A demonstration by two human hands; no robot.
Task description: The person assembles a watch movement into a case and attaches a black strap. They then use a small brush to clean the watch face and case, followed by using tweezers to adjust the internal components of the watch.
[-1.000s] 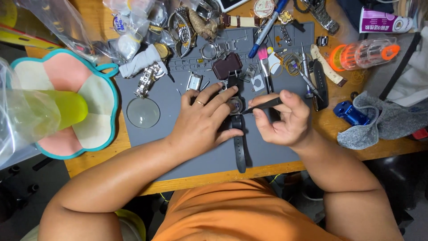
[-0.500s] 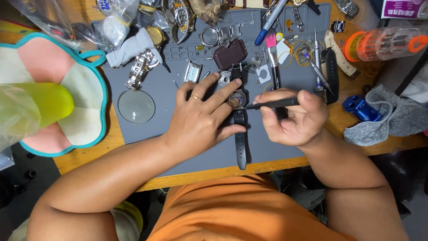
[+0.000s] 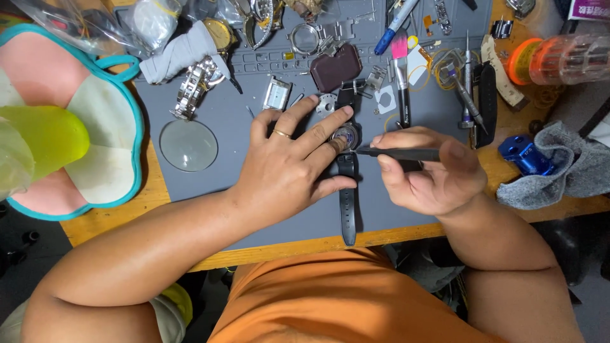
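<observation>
Watch (image 3: 347,136) on mat (image 3: 222,171) between hands — lens (image 3: 189,145) left, tool (image 3: 397,153) right.

Clear plastic bags (image 3: 136,19) top left, pink-white printed box (image 3: 589,9) top right corner, partly cut off

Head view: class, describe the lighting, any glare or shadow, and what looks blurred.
Head view: even overhead light; soft shadows under the left hand and right hand; mild glare on the round lens; the watch and black tool are sharp; the green object at the left edge is blurred.
</observation>
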